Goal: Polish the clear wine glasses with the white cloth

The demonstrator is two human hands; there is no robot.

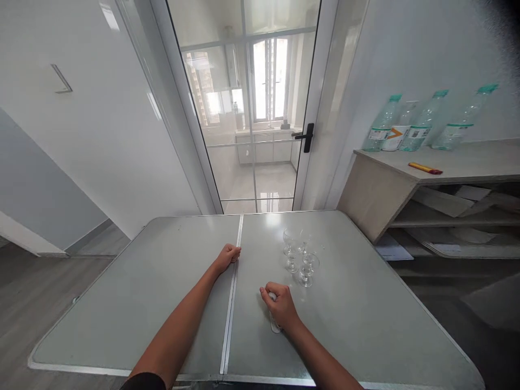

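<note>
My left hand (227, 258) is curled into a fist beside the table's centre seam, and nothing shows in its fingers. Close to the front, my right hand (281, 305) is wrapped round a clear glass (275, 326). Only the lower end of that glass and a pale bit between the fingers show; the palm hides the rest. Beyond my right hand stands a cluster of several clear stemmed glasses (305, 277), bunched together and hard to tell apart.
The glasses rest on a pale grey-green table (142, 303) with a metal rim and a metal seam strip (230, 309). To the right, a wooden shelf unit (377, 189) carries several plastic bottles (416, 132) and a yellow-and-red packet (424, 168). A glazed door (252, 179) stands behind.
</note>
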